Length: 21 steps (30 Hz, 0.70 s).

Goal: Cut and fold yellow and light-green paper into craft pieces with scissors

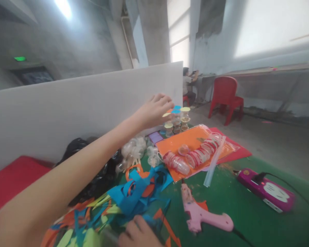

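My left hand [156, 110] is stretched far forward, its fingers curled together over a cluster of small clear cups with yellow and blue paper lids [177, 120]. A yellow disc sits right at the fingertips; whether they pinch it is unclear. My right hand [139, 236] lies at the bottom edge with its fingers curled. It rests on a heap of blue, orange and yellow paper scraps [134, 192], and what it holds is hidden.
A pink glue gun [203, 216] lies on the green table cover [247, 219], with a purple power strip [266, 190] to its right. On an orange sheet [190, 139] lie a row of red-rimmed clear cups [193, 157] and glue sticks [215, 161]. A white partition [67, 106], a black bag [74, 149], a red chair [226, 96] and a seated person [187, 82] lie beyond.
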Each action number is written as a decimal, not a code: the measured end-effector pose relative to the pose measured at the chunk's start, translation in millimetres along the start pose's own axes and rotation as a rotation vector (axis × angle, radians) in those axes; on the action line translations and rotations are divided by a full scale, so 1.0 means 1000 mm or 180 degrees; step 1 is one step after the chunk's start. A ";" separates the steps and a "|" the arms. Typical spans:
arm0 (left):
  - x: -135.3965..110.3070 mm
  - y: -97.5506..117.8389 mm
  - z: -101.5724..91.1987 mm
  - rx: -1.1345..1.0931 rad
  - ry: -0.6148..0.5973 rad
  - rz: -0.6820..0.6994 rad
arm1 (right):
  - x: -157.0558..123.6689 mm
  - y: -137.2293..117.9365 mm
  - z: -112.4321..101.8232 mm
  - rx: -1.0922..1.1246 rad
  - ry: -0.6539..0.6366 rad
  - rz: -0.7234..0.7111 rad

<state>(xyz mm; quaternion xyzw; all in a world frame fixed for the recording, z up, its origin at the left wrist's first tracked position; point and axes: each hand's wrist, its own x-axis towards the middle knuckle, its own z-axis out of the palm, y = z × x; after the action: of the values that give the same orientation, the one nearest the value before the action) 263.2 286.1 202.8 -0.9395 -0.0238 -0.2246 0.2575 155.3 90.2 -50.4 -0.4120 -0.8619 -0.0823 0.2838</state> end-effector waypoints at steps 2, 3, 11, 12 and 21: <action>-0.043 0.021 -0.039 0.0176 0.0037 0.0183 | -0.004 0.000 0.003 -0.0214 0.0455 -0.0048; -0.065 0.033 -0.059 0.0231 0.0032 0.0280 | -0.008 0.000 0.000 -0.0261 0.0688 -0.0084; -0.220 0.148 -0.163 -0.0002 -0.0037 -0.0803 | -0.033 -0.004 -0.072 0.0259 0.0547 0.0164; -0.237 0.162 -0.164 -0.0065 -0.0128 -0.1157 | -0.033 -0.002 -0.076 0.0138 0.0376 0.0173; -0.366 0.224 -0.127 -0.0974 -0.1312 -0.2853 | -0.044 0.003 -0.077 -0.0090 0.0252 0.0126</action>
<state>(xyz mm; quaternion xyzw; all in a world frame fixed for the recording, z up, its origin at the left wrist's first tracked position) -81.8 54.8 35.3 -0.8887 -0.4411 -0.1241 -0.0146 211.6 34.2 -11.4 -0.4294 -0.8404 -0.1052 0.3133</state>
